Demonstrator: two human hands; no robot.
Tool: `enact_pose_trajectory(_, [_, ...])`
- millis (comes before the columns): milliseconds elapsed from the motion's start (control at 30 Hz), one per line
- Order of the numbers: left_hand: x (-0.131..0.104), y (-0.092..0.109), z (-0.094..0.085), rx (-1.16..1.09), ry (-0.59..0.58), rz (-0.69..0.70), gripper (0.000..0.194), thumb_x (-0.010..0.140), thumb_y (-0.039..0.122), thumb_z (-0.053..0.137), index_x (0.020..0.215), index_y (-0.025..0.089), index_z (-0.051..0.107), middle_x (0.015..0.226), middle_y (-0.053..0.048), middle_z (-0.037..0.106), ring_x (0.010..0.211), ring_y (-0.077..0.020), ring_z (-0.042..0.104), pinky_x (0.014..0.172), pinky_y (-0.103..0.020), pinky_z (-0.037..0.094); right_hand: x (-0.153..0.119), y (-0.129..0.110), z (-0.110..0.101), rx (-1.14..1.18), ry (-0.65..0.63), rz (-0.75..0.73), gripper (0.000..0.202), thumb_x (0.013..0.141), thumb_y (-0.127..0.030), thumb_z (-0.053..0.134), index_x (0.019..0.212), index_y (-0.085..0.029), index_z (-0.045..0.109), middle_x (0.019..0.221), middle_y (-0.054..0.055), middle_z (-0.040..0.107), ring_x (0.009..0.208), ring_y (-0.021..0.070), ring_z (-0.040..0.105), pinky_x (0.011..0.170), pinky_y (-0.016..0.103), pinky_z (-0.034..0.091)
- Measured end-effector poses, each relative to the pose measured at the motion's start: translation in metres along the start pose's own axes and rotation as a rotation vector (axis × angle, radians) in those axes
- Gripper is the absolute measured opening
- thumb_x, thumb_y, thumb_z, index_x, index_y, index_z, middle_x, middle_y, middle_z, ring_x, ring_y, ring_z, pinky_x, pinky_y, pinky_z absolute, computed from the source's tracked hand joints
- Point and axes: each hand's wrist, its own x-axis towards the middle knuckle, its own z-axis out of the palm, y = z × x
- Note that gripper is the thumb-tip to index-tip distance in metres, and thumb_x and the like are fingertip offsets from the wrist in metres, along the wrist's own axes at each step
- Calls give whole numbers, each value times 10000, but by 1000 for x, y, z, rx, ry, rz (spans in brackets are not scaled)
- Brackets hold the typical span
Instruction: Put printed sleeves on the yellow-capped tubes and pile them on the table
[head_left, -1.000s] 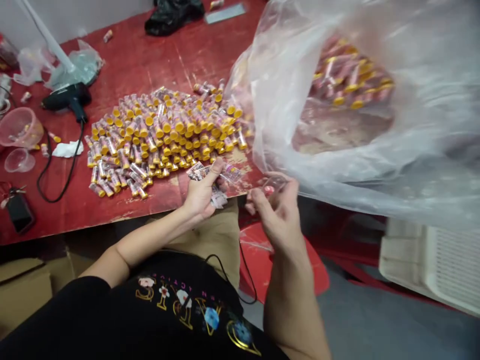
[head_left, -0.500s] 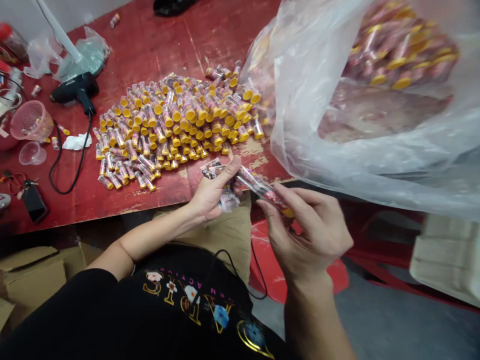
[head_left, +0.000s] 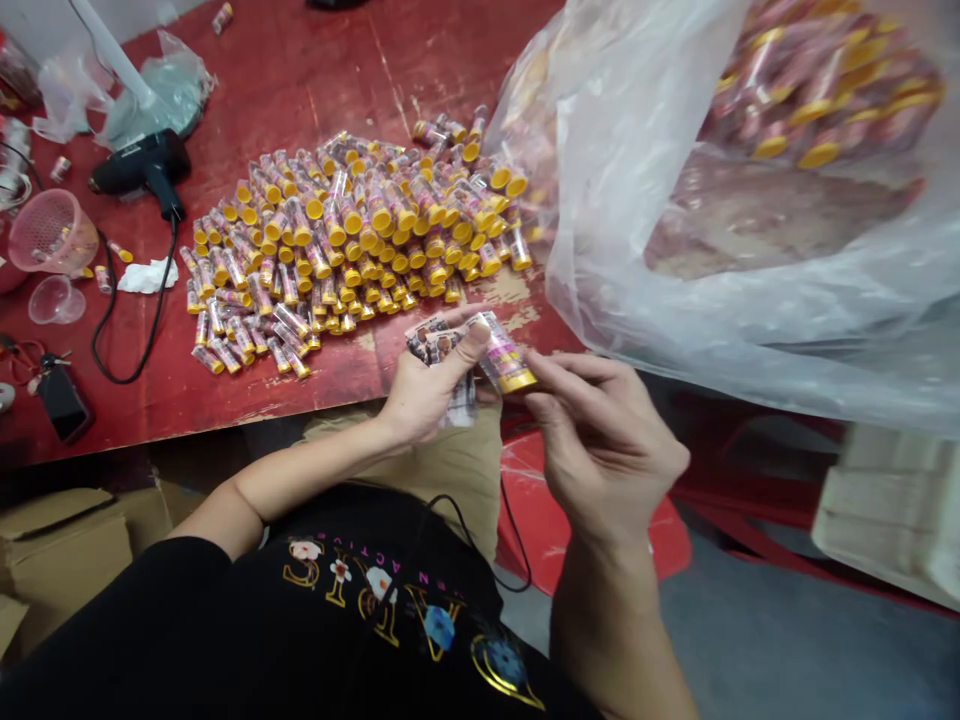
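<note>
My left hand (head_left: 431, 390) is closed on a bunch of flat printed plastic sleeves (head_left: 431, 340), their ends sticking out above and below the fingers. Its thumb also presses against a small clear tube (head_left: 501, 345) with a pink-and-white printed wrap and a yellow cap. At the capped end, my right hand (head_left: 611, 440) has thumb and index finger at the cap's edge, pinching it. The tube tilts with its cap towards my right hand. Just beyond, a large heap of similar yellow-capped tubes (head_left: 352, 240) lies on the red table (head_left: 315, 90).
A big clear plastic bag (head_left: 600, 200) with more capped tubes stands at right. On the left are a black heat gun (head_left: 146, 165) with its cord, a pink basket (head_left: 49, 230), a clear cup (head_left: 56, 300), a tissue (head_left: 148, 277) and keys with a black fob (head_left: 64, 400).
The tube has moved up and left towards my left thumb, and the printed wrap now surrounds it down to the cap. My right fingers have slid back to the capped end.
</note>
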Motion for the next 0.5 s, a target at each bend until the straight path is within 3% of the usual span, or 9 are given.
enact_pose_trajectory(233, [21,0,-2,-14,-6,60,593,729,535,943,1216,245,771,974,-38,787,682,-134,716,605,-230,586,15,5,12,-232,120,-175,406,906,-123,783,1247,-341,812,1023,32,806,859,172,757,800,337,635])
enact_pose_trajectory(500, [58,14,12,-66,86,37,653,740,434,960,1313,216,735,979,-49,790,789,-157,759,657,-220,619,51,39,29,-301,158,-138,146,934,-252,780,1059,-253,855,932,47,808,803,177,757,744,318,635])
